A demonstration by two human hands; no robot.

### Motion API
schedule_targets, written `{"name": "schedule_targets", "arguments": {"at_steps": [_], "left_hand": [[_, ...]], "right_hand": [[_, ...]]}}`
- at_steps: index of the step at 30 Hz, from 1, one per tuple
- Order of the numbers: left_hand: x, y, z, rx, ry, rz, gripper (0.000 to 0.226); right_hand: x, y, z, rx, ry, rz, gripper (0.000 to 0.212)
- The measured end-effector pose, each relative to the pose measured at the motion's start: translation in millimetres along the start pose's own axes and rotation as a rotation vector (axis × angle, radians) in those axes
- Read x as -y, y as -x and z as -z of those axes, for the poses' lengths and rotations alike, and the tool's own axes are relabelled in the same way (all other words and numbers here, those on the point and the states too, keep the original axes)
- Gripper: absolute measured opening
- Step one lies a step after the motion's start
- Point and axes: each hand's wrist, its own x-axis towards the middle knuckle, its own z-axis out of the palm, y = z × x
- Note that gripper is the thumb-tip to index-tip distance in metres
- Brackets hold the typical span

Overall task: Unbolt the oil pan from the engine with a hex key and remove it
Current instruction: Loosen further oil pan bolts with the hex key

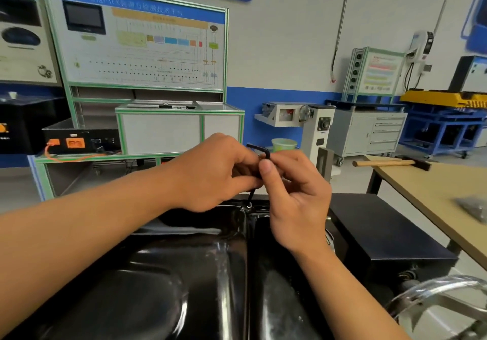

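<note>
Bright even indoor light, glare on oil pan (184, 273) (glossy), blurred warped edges

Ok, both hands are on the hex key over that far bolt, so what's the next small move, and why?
Probably keep turning the hex key to back that bolt out. Its long leg stands in the bolt head at the far rim of the oil pan, with the left hand and right hand pinching it near the bend. The pan appears still seated.

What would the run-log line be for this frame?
stage: unbolting | left hand: on hex key | right hand: on hex key | key tip: in far-edge bolt | oil pan: in place
</note>
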Motion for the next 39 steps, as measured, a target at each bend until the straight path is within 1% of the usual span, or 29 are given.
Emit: {"name": "schedule_targets", "arguments": {"at_steps": [3, 6, 9, 11, 13, 16, 17, 19, 21, 24, 26, 27, 28, 29, 31, 32, 33, 34, 35, 36, 37, 39], "left_hand": [[-3, 1, -1, -0.005, 0.006, -0.020, 0.022], [-6, 1, -2, -0.007, -0.008, -0.028, 0.024], [-6, 1, -1, -0.004, -0.023, -0.015, 0.036], [-6, 0, 0, -0.006, -0.033, 0.000, 0.040], [-5, -1, -1, -0.008, -0.030, 0.009, 0.038], [-1, -1, -2, -0.016, -0.003, 0.024, 0.033], [-1, -1, -2, -0.015, 0.002, 0.020, 0.030], [1, -2, -3, -0.010, -0.010, -0.006, 0.014], [2, -1, -2, -0.025, -0.008, -0.031, 0.007], [6, 1, -2, -0.020, 0.033, -0.027, 0.012], [8, 1, -3, -0.009, 0.051, -0.022, 0.021], [8, 0, -4, -0.013, 0.060, -0.024, 0.027], [8, -1, -5, -0.011, 0.066, -0.027, 0.026], [7, -3, -5, -0.005, 0.062, -0.027, 0.018], [5, -5, -4, 0.006, 0.039, -0.019, 0.006], [5, -5, -4, 0.000, 0.032, -0.014, 0.003], [6, -5, -4, -0.009, 0.035, -0.010, 0.003], [7, -6, -5, -0.022, 0.035, -0.007, 0.003], [8, -6, -5, -0.027, 0.035, 0.001, 0.009], [9, -6, -7, -0.028, 0.032, 0.011, 0.017], [10, -6, -8, -0.025, 0.040, 0.024, 0.023], [12, -6, -9, -0.035, 0.074, 0.063, 0.024]], "right_hand": [[2, 1, 0, -0.015, -0.005, 0.007, 0.010], [2, 1, 1, -0.014, -0.011, -0.003, 0.010], [2, 2, 1, 0.007, -0.017, -0.011, 0.010], [4, 2, 0, 0.032, -0.041, -0.038, 0.014], [6, 2, 0, 0.077, -0.062, -0.045, 0.019], [9, 0, -1, 0.150, -0.121, -0.056, 0.019], [10, -1, -2, 0.168, -0.149, -0.081, 0.019], [13, -4, -4, 0.216, -0.230, -0.164, 0.018], [16, -8, -5, 0.308, -0.353, -0.268, 0.019], [18, -15, -2, 0.476, -0.516, -0.453, 0.019], [18, -21, 1, 0.534, -0.651, -0.598, 0.022], [18, -22, 0, 0.528, -0.699, -0.644, 0.022], [18, -20, -1, 0.491, -0.713, -0.648, 0.021], [16, -17, -2, 0.423, -0.670, -0.599, 0.019], [13, -10, -5, 0.263, -0.478, -0.401, 0.015], [12, -7, -5, 0.188, -0.382, -0.299, 0.018], [10, -4, -5, 0.113, -0.317, -0.224, 0.021], [9, -4, -5, 0.044, -0.283, -0.171, 0.018], [9, -4, -4, -0.004, -0.263, -0.131, 0.011], [8, -4, -3, -0.021, -0.251, -0.115, 0.004], [8, -5, -3, -0.020, -0.250, -0.139, 0.005], [7, -8, -4, 0.006, -0.270, -0.294, 0.015]]}}
